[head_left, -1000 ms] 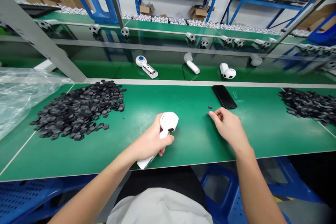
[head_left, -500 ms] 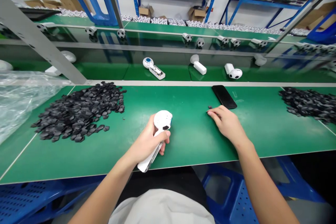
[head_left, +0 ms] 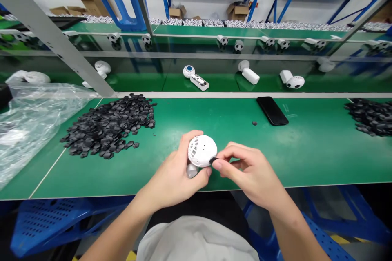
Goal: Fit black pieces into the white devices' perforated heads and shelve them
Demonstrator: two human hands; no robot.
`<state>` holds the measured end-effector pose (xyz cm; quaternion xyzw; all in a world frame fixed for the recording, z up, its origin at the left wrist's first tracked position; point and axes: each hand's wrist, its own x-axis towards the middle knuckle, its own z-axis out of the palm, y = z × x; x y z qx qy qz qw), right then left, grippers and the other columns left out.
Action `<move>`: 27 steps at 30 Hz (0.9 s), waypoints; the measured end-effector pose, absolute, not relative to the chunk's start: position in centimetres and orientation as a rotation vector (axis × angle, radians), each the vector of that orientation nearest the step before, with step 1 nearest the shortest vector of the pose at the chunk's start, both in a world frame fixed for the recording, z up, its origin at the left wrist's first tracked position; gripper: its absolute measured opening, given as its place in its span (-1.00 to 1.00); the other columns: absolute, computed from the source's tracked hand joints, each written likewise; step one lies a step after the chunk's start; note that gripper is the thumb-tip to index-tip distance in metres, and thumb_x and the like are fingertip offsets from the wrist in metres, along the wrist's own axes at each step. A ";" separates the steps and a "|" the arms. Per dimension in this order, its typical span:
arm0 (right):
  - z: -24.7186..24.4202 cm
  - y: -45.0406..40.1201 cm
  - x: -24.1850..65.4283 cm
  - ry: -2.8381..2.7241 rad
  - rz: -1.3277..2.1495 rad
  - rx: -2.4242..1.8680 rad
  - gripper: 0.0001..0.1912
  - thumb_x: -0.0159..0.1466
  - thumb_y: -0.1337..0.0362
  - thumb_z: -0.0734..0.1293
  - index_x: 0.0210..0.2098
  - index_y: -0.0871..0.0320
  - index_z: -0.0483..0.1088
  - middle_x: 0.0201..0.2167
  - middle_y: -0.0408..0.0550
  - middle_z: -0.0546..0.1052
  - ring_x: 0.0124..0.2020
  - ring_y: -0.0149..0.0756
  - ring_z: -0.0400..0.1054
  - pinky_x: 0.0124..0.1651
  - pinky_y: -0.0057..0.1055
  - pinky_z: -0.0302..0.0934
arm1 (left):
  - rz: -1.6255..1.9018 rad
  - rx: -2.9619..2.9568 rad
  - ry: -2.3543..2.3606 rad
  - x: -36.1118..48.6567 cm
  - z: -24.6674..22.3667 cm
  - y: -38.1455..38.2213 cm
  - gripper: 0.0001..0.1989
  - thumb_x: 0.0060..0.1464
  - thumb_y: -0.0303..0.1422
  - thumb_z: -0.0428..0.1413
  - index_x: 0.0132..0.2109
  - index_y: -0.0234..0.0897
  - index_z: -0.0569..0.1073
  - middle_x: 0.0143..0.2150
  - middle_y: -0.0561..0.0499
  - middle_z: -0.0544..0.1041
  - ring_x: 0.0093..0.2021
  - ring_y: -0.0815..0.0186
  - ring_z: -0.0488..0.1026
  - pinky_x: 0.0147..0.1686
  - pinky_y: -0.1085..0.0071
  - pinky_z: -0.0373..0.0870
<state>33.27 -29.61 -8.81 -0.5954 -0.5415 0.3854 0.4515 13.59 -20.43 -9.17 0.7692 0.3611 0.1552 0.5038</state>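
Note:
My left hand (head_left: pixel 180 171) is wrapped round a white device (head_left: pixel 202 150) with a round, slotted head, above the table's near edge. Its handle is mostly hidden under the head and my fingers. My right hand (head_left: pixel 245 167) pinches a small black piece (head_left: pixel 213 160) against the lower right rim of the round head. One loose black piece (head_left: pixel 254 123) lies on the green table, left of a black phone (head_left: pixel 272 110). A large pile of black pieces (head_left: pixel 110 124) spreads out to the left.
Another black pile (head_left: pixel 372 116) is at the far right. Clear plastic bagging (head_left: pixel 39 118) covers the left side. Beyond the table's rail, a green belt (head_left: pixel 137 83) carries several white devices. A slanted metal post (head_left: pixel 61 36) rises at the left.
My right hand has moved left from beside the phone to the device, with a black piece between its fingers. My left hand has turned the device, so its slotted face now shows. The view has shifted.

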 end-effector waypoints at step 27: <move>-8.9 -30.2 31.9 -1.022 1.061 -1.507 -0.46 0.16 0.35 0.57 0.13 -0.04 0.60 0.11 -0.05 0.64 0.16 -0.01 0.55 -0.08 -0.27 0.64 | 0.069 2.106 0.717 13.9 -8.5 -18.5 -0.37 0.10 0.01 0.31 0.20 -0.07 0.29 -0.31 0.16 0.55 -0.39 0.27 0.43 -0.40 0.42 0.15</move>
